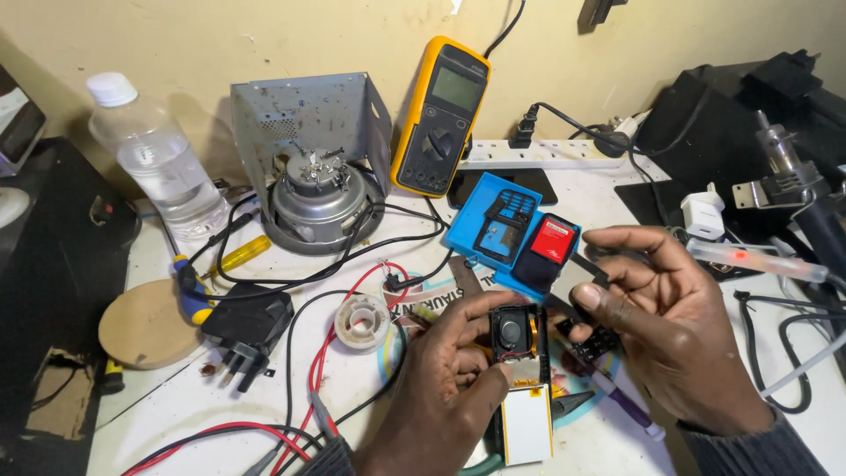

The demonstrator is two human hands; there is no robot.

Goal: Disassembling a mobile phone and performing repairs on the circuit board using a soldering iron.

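At lower centre, the opened phone (522, 388), light and fragile, is gripped by its edges in the left hand (445, 388); a thin black strip (589, 267) is pinched in the right hand (670, 326).

Opened small phone (520, 379), back cover off, lower centre of frame, lying lengthwise and roughly upright in the picture. Top half: black frame with round speaker and orange-gold edge, thin red wire across it. Bottom half: pale flat rectangular battery, white-cream face, partly lifted out toward the bottom edge. Small black strip-shaped part (589, 269), thin and flat, sits centre-right of frame, above and right of the phone, tilted slightly, clear of the tabletop. Can't tell its exact kind.
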